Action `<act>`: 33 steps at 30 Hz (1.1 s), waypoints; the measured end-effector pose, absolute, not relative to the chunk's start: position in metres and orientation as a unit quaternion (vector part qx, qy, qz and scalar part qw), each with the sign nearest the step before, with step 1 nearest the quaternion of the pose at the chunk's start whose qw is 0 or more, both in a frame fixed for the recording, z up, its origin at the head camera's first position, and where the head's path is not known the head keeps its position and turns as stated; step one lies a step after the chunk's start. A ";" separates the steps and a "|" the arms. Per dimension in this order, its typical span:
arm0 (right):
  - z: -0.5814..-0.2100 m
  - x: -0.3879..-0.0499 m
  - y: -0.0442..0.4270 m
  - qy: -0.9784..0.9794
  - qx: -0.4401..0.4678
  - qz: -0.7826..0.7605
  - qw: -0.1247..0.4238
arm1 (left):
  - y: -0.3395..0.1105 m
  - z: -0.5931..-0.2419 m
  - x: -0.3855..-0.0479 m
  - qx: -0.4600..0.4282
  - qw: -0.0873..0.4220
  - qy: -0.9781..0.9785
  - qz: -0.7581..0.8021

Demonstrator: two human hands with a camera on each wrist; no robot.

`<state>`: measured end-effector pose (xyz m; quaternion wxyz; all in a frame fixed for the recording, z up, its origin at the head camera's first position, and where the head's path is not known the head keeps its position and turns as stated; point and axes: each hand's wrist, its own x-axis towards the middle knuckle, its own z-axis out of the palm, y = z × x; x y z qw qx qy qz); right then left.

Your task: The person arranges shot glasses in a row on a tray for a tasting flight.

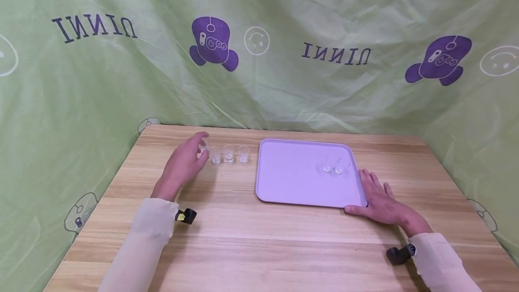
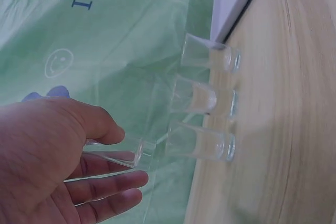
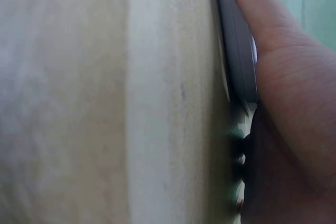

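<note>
Lilac tray (image 1: 292, 179), holding two clear glasses (image 1: 338, 170), its near right corner touched by the outstretched right hand (image 1: 379, 203); three matching glasses (image 1: 229, 154) lined up left of it on the wooden table (image 1: 251, 251); one further glass (image 2: 139, 154), contents seemingly none, pinched in the left hand (image 1: 182, 161).

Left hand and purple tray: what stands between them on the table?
Three clear glasses stand in a row between the left hand and the tray, with a bare strip of table beside the tray; the head view shows it.
</note>
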<state>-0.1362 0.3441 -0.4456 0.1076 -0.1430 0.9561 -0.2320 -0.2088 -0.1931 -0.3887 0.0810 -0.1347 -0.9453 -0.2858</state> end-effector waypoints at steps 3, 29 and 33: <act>-0.446 -0.136 0.343 0.956 -0.144 -0.231 0.108 | -0.187 -0.383 -0.205 -0.146 0.090 -0.943 -0.285; -0.442 -0.139 0.341 0.955 -0.151 -0.233 0.105 | -0.121 -0.389 -0.198 -0.233 0.060 -0.919 -0.312; -0.444 -0.138 0.343 0.956 -0.148 -0.232 0.107 | -0.105 -0.398 -0.197 -0.247 0.050 -0.914 -0.318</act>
